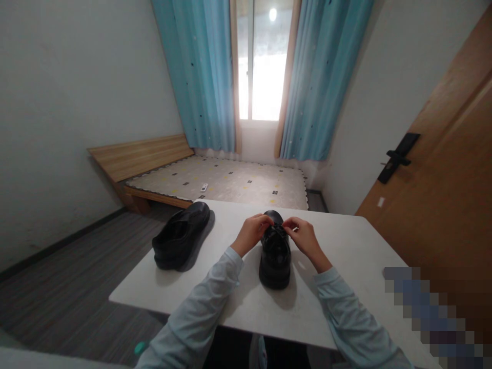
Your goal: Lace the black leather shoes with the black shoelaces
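Observation:
A glossy black lace-up shoe (pixel 275 264) stands on a white table (pixel 338 246) with its heel toward me and its toe pointing away. At its lacing, near the toe end, my left hand (pixel 252 233) pinches the black shoelace from the left side. Opposite it, my right hand (pixel 303 237) has thumb and finger pressed together on the shoelace from the right. The lace is dark against the dark shoe, so its exact shape is hard to make out. Apart from both hands, a second black shoe (pixel 179 243) sits on the table's left side.
Behind the table is a bed (pixel 238 179) with a patterned mattress and a small white object (pixel 204 188). A wooden door (pixel 434 154) with a black handle is on the right. A green item (pixel 140 348) shows below the table. Part of the lower right is pixelated.

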The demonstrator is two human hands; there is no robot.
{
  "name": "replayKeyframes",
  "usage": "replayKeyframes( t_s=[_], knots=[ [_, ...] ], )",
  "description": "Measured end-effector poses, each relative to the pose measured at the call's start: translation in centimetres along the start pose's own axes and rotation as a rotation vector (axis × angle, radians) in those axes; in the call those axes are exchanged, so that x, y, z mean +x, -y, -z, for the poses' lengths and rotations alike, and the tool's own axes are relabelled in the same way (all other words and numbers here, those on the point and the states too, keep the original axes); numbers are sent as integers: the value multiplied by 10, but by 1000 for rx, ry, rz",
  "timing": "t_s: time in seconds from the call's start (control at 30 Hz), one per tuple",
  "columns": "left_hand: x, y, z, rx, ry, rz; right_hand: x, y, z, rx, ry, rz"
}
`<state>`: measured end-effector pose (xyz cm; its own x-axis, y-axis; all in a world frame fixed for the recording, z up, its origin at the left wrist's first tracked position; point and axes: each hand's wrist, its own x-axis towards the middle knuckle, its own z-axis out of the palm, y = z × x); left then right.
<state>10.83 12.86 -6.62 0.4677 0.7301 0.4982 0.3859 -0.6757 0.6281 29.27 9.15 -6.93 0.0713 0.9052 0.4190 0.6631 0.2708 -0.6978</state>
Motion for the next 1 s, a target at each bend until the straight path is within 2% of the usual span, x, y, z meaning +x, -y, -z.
replayKeyframes(
  t_s=[0.2,0.3,0.47,0.7,1.0],
  knots=[
    [-2,-3,4,0,36,16,-1,9,7,-68,145,132],
    [-2,-4,5,34,61,12,-3,12,8,-99,176,168],
    [-2,-3,4,-9,58,-23,-5,9,4,-104,172,198],
    [0,-4,-1,-1,51,-3,-5,8,-3,-12,100,180],
    [-1,-4,1,69,-23,-10,-5,11,2,29,84,127]
  ],
)
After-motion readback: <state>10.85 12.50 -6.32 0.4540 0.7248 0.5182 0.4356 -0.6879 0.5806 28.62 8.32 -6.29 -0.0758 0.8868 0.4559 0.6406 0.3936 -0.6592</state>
